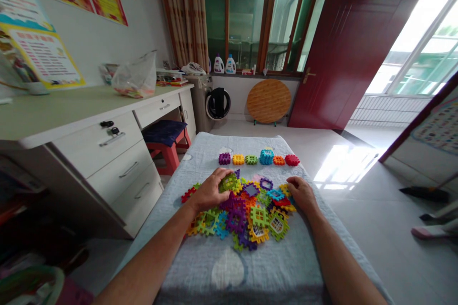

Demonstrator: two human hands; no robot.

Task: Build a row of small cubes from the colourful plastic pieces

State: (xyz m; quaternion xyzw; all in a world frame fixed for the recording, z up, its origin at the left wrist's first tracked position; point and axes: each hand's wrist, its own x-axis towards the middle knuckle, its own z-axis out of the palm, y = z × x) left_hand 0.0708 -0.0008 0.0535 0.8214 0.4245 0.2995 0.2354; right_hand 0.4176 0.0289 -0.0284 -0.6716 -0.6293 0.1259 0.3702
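Picking step, I'd say: my L fingers (222, 172) closed round a green pc (229, 182), 11 o'clock of the pile (236, 219) on the bench (200, 267); R fingers (295, 181) part-curled at 2 o'clock, grip unclear. Next prob. needs a clean lift.

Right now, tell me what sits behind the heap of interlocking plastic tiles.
On the cloth behind the heap lie in a row purple tiles, yellow tiles, green tiles, blue tiles, orange tiles, red tiles. Anything low against the heap's far edge would be covered.
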